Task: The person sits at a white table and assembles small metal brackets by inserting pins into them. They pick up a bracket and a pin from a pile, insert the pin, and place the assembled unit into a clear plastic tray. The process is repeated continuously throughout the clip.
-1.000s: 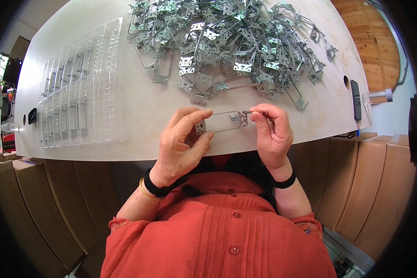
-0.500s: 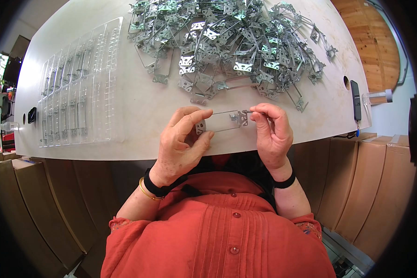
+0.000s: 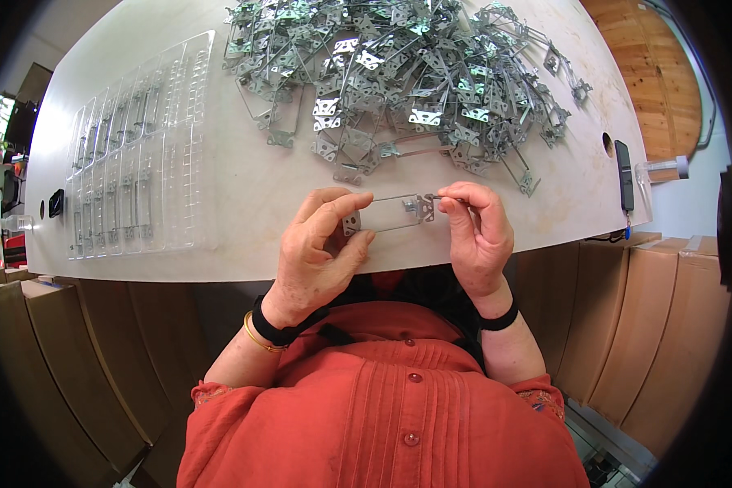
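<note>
Near the table's front edge I hold a metal bracket (image 3: pixel 425 208), two thin parallel rods with a small holed plate at each end. My left hand (image 3: pixel 315 244) grips its left plate and rods between thumb and fingers. At the other end, my right hand (image 3: pixel 481 236) pinches a thin dark pin (image 3: pixel 441 197) that meets the right plate. Whether the pin is separate or part of the bracket, I cannot tell. Beyond my hands lies a big tangled pile of similar metal brackets (image 3: pixel 407 81).
A clear plastic tray (image 3: pixel 177 146) at the left holds several metal pieces in its slots. A black device (image 3: pixel 624 175) and a clear bottle (image 3: pixel 665 169) are at the table's right edge. Cardboard boxes (image 3: pixel 638 317) stand below on both sides.
</note>
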Demonstrator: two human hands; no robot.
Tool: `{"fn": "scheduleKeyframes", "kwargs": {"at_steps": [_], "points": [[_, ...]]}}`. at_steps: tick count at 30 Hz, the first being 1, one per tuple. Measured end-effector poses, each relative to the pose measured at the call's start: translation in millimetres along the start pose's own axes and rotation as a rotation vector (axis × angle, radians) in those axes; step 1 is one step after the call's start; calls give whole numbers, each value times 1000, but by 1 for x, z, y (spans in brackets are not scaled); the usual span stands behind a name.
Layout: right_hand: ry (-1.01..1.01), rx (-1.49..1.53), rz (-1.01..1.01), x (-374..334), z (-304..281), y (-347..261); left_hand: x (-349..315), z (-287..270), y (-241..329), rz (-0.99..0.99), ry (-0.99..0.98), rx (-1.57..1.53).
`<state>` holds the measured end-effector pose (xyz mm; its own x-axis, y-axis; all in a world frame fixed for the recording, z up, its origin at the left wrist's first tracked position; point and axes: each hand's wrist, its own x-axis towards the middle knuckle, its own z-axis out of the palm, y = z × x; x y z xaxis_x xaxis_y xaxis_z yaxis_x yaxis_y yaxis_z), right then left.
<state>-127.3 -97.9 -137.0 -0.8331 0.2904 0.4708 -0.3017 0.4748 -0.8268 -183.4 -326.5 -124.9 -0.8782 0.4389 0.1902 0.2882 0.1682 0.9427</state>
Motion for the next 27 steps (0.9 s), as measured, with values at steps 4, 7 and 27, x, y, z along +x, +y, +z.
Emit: {"fn": "scheduleKeyframes", "kwargs": {"at_steps": [4,7,27], "points": [[-7,17,-2,-1,-1,4,0,0,0,5,2,15],[-12,-19,-20,0,-1,3,0,0,0,-7,2,7],[-20,-29,-38,0,-2,2,0,0,-2,2,-6,8]]}}
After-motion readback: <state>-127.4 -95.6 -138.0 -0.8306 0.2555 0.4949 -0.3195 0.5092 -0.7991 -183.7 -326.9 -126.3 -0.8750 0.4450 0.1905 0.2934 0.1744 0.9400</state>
